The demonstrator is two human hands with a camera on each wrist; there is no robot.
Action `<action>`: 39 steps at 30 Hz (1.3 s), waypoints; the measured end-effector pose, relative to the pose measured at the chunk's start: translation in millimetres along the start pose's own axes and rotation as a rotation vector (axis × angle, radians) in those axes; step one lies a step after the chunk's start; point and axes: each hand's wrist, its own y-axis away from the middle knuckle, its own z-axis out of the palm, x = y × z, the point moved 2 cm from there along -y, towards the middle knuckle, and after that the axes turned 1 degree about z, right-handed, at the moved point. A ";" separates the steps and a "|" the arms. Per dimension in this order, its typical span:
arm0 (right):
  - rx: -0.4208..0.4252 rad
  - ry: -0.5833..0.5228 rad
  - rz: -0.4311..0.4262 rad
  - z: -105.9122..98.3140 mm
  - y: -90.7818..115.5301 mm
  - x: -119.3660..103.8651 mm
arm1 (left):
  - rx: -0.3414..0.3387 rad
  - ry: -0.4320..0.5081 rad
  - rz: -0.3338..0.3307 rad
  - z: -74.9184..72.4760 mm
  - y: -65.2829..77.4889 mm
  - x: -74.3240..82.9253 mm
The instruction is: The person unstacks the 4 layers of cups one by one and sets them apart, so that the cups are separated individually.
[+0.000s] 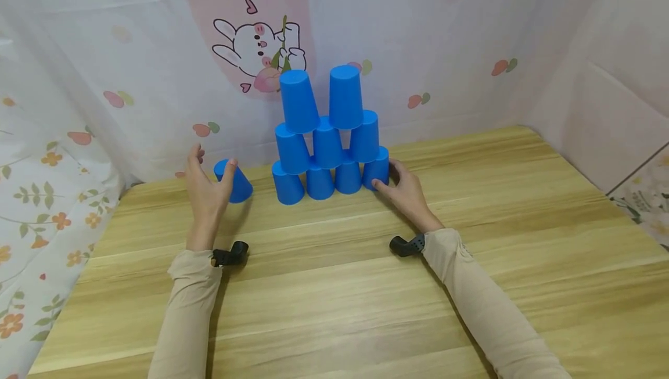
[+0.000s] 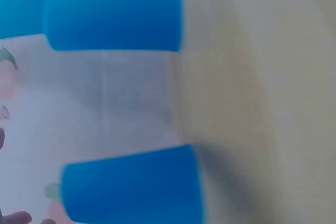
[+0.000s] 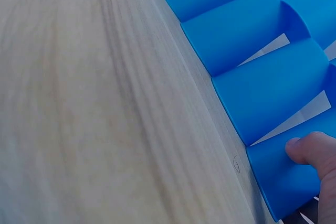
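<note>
Easy on the cup pyramid [image 1: 327, 145]
Gripping end cup [image 1: 375, 168] in right hand [image 1: 410, 196], fingers of left hand [image 1: 207, 187] wide by lone cup [image 1: 239, 184]; squeeze lightly, avoid nudging.

Gap btwn lone cup [image 1: 241, 186] & cup stack [image 1: 328, 142], bkdrop [image 1: 428, 36] just behind

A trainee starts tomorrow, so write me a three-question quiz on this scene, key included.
1. How many cups form the bottom row of the stack?
2. True or false: the right hand grips a cup in the top row.
3. Fill in: the lone cup stands nearest the ____ hand.

Key:
1. Four.
2. False: it grips the end cup of the bottom row.
3. Left: the left hand.
</note>
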 end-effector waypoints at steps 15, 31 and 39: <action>-0.002 0.019 -0.011 -3.8 -0.3 0.2 | -0.134 0.252 0.016 0.5 -29.6 98.0; -0.001 0.008 -0.021 -1.8 -0.4 -1.4 | -0.247 0.240 0.155 42.8 -48.2 147.9; -0.004 -0.004 -0.026 -0.7 0.0 0.0 | -0.314 0.211 0.147 55.8 -49.2 150.6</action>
